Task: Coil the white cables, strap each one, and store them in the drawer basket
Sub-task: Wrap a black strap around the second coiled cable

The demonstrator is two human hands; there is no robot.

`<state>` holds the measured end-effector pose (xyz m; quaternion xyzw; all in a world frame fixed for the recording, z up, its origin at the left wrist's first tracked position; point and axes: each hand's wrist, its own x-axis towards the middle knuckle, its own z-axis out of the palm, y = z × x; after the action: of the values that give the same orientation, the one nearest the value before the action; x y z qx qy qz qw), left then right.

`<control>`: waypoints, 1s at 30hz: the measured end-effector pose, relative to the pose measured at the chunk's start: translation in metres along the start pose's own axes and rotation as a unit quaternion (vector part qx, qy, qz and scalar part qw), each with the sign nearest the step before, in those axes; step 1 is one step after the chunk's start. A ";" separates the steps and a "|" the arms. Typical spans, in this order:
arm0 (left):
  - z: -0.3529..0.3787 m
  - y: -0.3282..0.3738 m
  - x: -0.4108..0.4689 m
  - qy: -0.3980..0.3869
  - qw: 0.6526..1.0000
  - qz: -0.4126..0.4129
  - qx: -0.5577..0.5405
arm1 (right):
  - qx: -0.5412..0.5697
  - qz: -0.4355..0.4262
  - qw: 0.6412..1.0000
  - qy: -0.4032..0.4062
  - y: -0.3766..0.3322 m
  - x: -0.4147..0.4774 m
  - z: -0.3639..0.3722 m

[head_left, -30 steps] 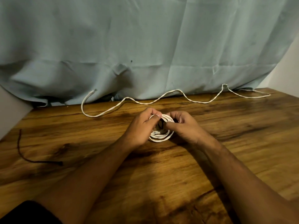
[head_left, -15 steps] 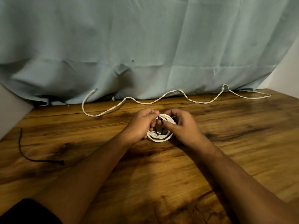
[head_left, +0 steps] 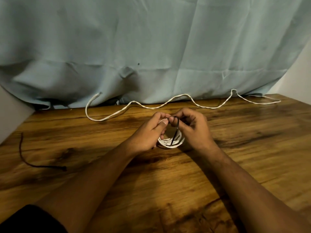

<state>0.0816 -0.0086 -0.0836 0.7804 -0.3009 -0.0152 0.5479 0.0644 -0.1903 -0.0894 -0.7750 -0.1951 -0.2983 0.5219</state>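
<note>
A coiled white cable (head_left: 170, 143) stands on edge on the wooden table (head_left: 168, 182), between my two hands. My left hand (head_left: 151, 132) grips the coil's left side, thumb on top. My right hand (head_left: 193, 130) pinches a thin black strap (head_left: 175, 132) that loops over the top of the coil and runs down through its middle. A second white cable (head_left: 151, 107) lies uncoiled in waves along the back of the table, apart from both hands. No drawer basket is in view.
A loose black strap (head_left: 30, 163) lies on the table at the far left. A pale blue curtain (head_left: 151, 47) hangs behind the table's back edge. A white wall (head_left: 301, 73) borders the right corner.
The coil has been tipped up more on edge. The black strap now shows clearly, pulled up over the coil's top between my fingertips. My hands stayed in the same spot.
</note>
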 end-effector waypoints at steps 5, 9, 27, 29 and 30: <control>0.001 0.003 -0.003 0.001 0.999 0.013 0.044 | 0.051 0.031 0.998 -0.001 -0.002 0.000 -0.001; 0.001 0.002 -0.002 0.013 0.997 0.010 0.075 | 0.050 0.023 0.998 -0.001 -0.002 0.001 -0.001; -0.002 -0.003 0.000 -0.008 0.969 0.114 0.218 | -0.023 -0.024 0.999 -0.003 -0.014 0.002 -0.002; -0.002 -0.001 -0.001 -0.002 0.960 0.105 0.260 | 0.030 0.018 0.999 -0.012 -0.014 0.003 -0.001; -0.001 0.000 -0.002 0.007 0.955 0.104 0.277 | 0.052 0.042 0.998 -0.016 -0.014 0.003 -0.001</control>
<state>0.0803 -0.0065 -0.0838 0.8661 -0.3690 0.1311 0.3105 0.0574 -0.1862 -0.0772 -0.7586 -0.1863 -0.2535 0.5706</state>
